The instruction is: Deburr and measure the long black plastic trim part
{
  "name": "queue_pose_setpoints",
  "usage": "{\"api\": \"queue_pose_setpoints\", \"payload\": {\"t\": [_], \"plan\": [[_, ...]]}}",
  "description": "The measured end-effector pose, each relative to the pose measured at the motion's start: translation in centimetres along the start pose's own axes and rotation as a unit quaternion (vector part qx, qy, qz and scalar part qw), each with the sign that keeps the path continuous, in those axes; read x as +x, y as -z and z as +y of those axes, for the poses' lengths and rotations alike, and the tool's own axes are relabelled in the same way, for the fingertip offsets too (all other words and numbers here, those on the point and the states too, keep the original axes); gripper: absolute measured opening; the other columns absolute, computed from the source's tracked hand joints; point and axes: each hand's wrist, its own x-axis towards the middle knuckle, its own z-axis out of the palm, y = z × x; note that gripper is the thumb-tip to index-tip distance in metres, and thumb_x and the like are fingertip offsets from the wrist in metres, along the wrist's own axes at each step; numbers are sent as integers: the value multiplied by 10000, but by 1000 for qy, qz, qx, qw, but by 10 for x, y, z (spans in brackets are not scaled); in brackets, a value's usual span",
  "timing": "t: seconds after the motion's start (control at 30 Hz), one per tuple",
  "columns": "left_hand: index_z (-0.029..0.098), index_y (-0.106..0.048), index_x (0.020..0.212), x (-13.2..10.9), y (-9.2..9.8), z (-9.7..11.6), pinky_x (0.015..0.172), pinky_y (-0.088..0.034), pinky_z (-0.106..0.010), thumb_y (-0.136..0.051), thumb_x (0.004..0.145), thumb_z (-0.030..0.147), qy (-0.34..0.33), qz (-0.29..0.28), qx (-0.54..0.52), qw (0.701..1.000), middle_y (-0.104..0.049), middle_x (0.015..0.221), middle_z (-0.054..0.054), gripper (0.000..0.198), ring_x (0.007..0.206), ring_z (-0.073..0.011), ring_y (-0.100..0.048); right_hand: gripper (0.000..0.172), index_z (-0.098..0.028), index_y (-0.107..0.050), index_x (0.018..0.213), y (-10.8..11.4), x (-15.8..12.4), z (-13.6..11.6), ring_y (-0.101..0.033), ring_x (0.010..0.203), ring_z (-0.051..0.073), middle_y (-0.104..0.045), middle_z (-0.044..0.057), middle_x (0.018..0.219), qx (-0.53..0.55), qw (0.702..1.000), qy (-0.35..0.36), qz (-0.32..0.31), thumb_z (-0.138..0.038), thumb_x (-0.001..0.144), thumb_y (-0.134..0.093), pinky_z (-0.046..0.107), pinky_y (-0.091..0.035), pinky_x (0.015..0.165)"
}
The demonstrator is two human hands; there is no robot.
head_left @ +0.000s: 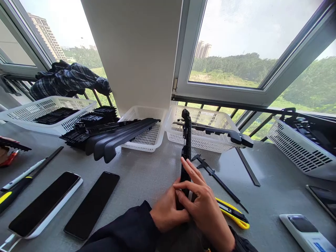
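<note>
A long black plastic strip [186, 134] stands up in front of me, its ribbed side showing and its lower end hidden among my fingers. My left hand [168, 209] is closed around that lower end. Against the same strip presses my right hand [203, 201], its thumb and index finger bent around it while other fingers stretch along its side. A yellow utility knife [232, 211] and a black caliper [217, 178] lie on the grey table [141, 175], just right of my hands.
White baskets [143, 148] stand along the back, with smooth black strips [126, 134] and ribbed black parts [94, 120] at the left. Two phones [91, 206] and a file [47, 161] lie left. Another person's hand [5, 154] shows at the left edge. A white device [304, 224] lies right.
</note>
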Motion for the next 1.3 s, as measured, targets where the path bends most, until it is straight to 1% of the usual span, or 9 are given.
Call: {"api": "queue_pose_setpoints", "payload": {"t": [0.1, 0.23, 0.4, 0.5, 0.67, 0.8, 0.97, 1.13, 1.3], "plan": [[182, -599, 1370, 0, -1, -1, 1157, -476, -439, -685, 732, 64, -2, 4, -8, 1000, -672, 1417, -92, 655, 1349, -317, -598, 298, -334, -866, 969, -2, 1, 0, -347, 1598, 303, -420, -33, 1691, -1, 1000, -3, 6, -149, 919, -637, 565, -409, 1237], [159, -606, 1276, 1, -2, -6, 976, -569, -403, -695, 749, 97, 20, 2, -41, 999, -730, 1217, -85, 538, 1145, -293, -695, 288, -335, -866, 993, 0, 0, 2, -345, 1600, 294, -412, -33, 1696, 4, 1000, 3, 1, -171, 943, -635, 524, -425, 1235], [154, -600, 1311, 0, -1, -8, 947, -565, -410, -716, 722, 103, 41, -3, -33, 999, -737, 1098, -63, 602, 1002, -262, -710, 242, -329, -863, 1033, 3, -3, 3, -344, 1601, 284, -394, -23, 1709, -3, 1000, 14, -5, -196, 941, -683, 491, -422, 1243], [151, -591, 1336, 0, 0, -6, 1011, -547, -440, -709, 717, 90, 34, -14, -25, 999, -741, 1138, -74, 633, 1028, -269, -711, 218, -319, -860, 1001, 2, -3, 3, -343, 1602, 284, -399, -16, 1708, -14, 1000, 13, -5, -194, 937, -693, 498, -425, 1238], [179, -584, 1378, 1, -1, 0, 1097, -508, -439, -713, 696, 65, 27, -9, -38, 999, -684, 1354, -98, 703, 1277, -316, -630, 247, -303, -855, 944, -3, -4, 2, -373, 1587, 278, -424, -7, 1696, -20, 1000, 12, 13, -171, 946, -647, 496, -438, 1227], [154, -628, 1266, 0, -2, -3, 958, -565, -403, -698, 730, 86, 53, -25, -78, 995, -736, 1155, -82, 546, 1104, -283, -700, 333, -301, -830, 1003, -1, -5, 1, -335, 1606, 248, -429, -25, 1696, -24, 1000, -1, 16, -109, 940, -565, 484, -424, 1244], [179, -566, 1394, 0, 0, -10, 827, -570, -342, -706, 638, 31, 78, -23, -82, 993, -725, 1028, -29, 783, 924, -227, -709, 240, -262, -724, 1020, 8, -8, -1, -275, 1629, 248, -352, -8, 1739, -23, 999, 10, -24, -112, 901, -581, 493, -391, 1270], [167, -554, 1437, 1, 2, -12, 986, -546, -396, -785, 613, 66, 53, -15, -50, 997, -698, 1268, -94, 862, 1128, -302, -668, 213, -254, -738, 851, 8, -9, -4, -243, 1638, 267, -240, -50, 1774, -52, 998, 16, -24, -120, 913, -584, 489, -383, 1270], [183, -432, 1577, 0, 2, -9, 1182, -445, -474, -828, 640, 99, 39, -7, -18, 999, -622, 1463, -131, 1020, 1350, -365, -577, 238, -243, -761, 789, 6, -9, -5, -207, 1645, 301, -210, -45, 1782, -93, 995, 35, -10, -137, 922, -595, 531, -384, 1260]]}}
